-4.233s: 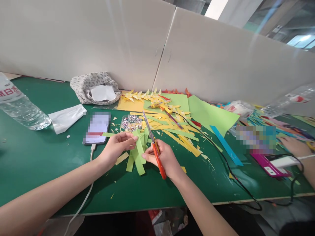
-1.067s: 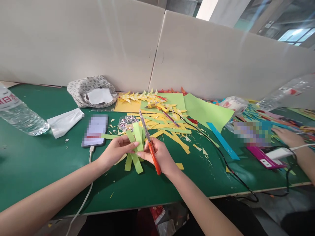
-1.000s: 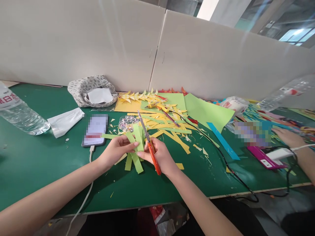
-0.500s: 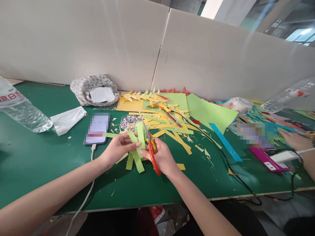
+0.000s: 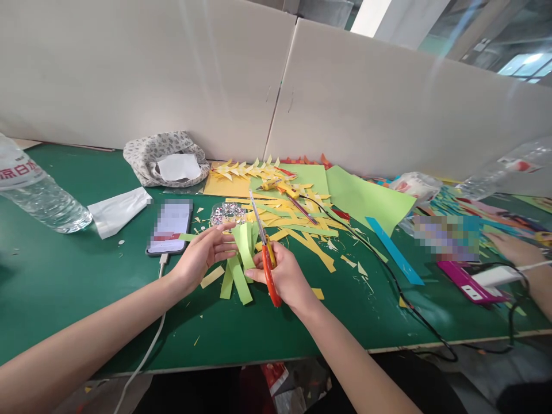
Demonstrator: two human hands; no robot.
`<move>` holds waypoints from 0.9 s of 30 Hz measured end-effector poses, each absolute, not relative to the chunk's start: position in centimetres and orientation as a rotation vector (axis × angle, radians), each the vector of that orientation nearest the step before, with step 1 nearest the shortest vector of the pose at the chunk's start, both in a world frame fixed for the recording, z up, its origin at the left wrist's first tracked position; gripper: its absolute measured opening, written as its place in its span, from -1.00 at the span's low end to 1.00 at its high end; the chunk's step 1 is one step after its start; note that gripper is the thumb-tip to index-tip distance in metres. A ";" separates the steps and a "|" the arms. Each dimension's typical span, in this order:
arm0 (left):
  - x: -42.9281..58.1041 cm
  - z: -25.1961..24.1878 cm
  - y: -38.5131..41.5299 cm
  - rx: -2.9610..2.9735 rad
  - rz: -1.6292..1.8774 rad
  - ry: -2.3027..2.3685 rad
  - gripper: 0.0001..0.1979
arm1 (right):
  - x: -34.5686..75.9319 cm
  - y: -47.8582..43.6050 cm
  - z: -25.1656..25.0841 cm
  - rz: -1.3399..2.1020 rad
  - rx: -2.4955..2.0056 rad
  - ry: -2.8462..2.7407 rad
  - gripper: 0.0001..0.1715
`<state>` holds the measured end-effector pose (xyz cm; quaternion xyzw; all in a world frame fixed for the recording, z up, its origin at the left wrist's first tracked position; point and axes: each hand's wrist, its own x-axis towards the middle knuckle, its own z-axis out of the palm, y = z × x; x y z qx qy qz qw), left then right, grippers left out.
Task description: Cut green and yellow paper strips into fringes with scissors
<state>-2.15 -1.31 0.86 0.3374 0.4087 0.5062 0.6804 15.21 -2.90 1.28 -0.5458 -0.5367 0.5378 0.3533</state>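
Observation:
My right hand is closed around the orange and yellow handles of a pair of scissors, whose blades point up and away. Light green paper strips stand curved beside its thumb and fingers; whether they are pinched there is hard to tell. Just left of them, my left hand is open, its fingers stretched toward the strips without a grip. More green strips lie on the table below. Behind the hands are a clear tray of sequins and a pile of yellow strips.
A phone on a white cable lies at left, near a water bottle and a cloth pouch. A yellow glue gun trails a black cord rightward. At far right, another person's hand rests near a purple power strip.
My left hand has let go of the green strips and drawn slightly left, its fingers opening. The strips now curve beside my right hand, which still holds the scissors.

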 end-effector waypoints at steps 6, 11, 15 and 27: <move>-1.8 0.9 -1.9 0.965 1.051 0.963 -0.66 | 15.1 -3.0 1.2 1.382 -1.413 -1.404 -0.55; -1.9 0.7 -2.0 1.042 1.085 0.951 -0.72 | 14.9 -3.1 1.4 1.382 -1.430 -1.447 -0.57; -2.0 0.6 -1.7 1.038 1.124 0.990 -0.73 | 14.9 -3.1 1.3 1.373 -1.454 -1.468 -0.61; -2.2 0.9 -1.4 0.974 1.154 1.064 -0.75 | 15.2 -2.9 1.4 1.377 -1.491 -1.453 -0.59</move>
